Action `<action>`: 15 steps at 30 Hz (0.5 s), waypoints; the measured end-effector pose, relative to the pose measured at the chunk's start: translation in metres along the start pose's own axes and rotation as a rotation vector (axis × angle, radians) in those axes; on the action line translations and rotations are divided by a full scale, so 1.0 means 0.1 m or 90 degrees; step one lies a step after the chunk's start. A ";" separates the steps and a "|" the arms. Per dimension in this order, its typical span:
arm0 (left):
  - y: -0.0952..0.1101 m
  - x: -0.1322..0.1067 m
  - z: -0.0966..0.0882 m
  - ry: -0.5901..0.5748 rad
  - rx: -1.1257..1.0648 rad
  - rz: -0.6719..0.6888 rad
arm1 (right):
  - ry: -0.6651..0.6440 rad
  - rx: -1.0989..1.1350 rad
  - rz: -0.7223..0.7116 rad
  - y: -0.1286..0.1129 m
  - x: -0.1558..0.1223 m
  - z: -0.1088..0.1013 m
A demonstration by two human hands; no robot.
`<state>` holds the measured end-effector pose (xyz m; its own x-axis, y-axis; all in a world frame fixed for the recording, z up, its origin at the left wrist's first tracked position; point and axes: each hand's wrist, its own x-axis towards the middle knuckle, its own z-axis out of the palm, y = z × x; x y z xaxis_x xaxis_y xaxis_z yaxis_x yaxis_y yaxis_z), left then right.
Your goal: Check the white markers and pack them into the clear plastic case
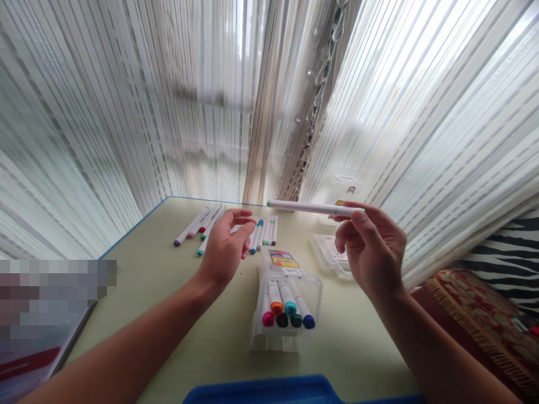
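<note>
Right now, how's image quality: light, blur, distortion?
Head view: backlit, bright glare through the striped sheer white curtain at upper right; head view: curtain stripes fan outward, wide-angle-like; head view: slim white green-tipped marker in the right hand is distinct, but small lettering on the clear plastic marker box is illegible; head view: coarse pixel blocks at left edge.

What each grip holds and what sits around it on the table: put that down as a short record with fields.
Left grip: fingers bent, near the loose markers; whether it holds anything is unclear
Right grip: pinches a white marker with green ends, roughly level, above the table
Marker box: clear plastic; six caps showing: pink, orange, black, turquoise, dark green, blue
Second case: clear plastic, partly hidden behind the right grip
Backdrop: striped sheer curtain
</note>
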<state>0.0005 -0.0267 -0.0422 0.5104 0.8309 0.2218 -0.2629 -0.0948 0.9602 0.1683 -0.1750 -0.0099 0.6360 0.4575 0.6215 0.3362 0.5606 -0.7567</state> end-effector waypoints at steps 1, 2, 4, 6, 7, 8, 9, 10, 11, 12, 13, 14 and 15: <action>0.00 0.00 0.00 0.003 0.000 -0.001 | 0.014 -0.011 -0.017 -0.06 0.01 -0.01; -0.01 0.01 -0.01 0.005 0.002 -0.001 | 0.028 -0.023 -0.037 -0.13 0.02 -0.02; -0.02 0.01 -0.01 0.005 0.006 -0.001 | 0.049 -0.043 -0.074 -0.29 0.00 -0.06; -0.03 0.01 -0.01 0.001 0.008 -0.001 | 0.061 -0.061 -0.100 -0.47 -0.06 -0.10; -0.04 0.01 -0.01 -0.002 0.008 0.000 | 0.058 -0.069 -0.096 -0.55 -0.10 -0.13; -0.04 0.02 -0.02 -0.005 0.008 0.002 | 0.058 -0.076 -0.084 -0.63 -0.15 -0.17; -0.05 0.02 -0.02 -0.005 0.009 0.004 | 0.051 -0.083 -0.060 -0.69 -0.20 -0.21; -0.06 0.03 -0.02 -0.005 0.012 0.006 | 0.046 -0.088 -0.027 -0.74 -0.26 -0.25; -0.06 0.03 -0.02 -0.003 0.016 0.007 | 0.041 -0.088 0.003 -0.79 -0.32 -0.30; -0.07 0.04 -0.03 -0.001 0.020 0.007 | 0.031 -0.089 0.038 -0.82 -0.38 -0.36; -0.08 0.05 -0.03 0.001 0.024 0.008 | 0.025 -0.086 0.054 -0.85 -0.44 -0.42; -0.09 0.05 -0.03 0.004 0.027 0.008 | 0.016 -0.088 0.060 -0.87 -0.50 -0.49; -0.09 0.06 -0.04 0.004 0.029 0.009 | 0.010 -0.093 0.062 -0.89 -0.57 -0.55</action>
<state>0.0029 -0.0189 -0.0502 0.5017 0.8328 0.2339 -0.2316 -0.1312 0.9639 0.1406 -0.2890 0.0112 0.6806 0.4930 0.5420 0.3691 0.4082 -0.8349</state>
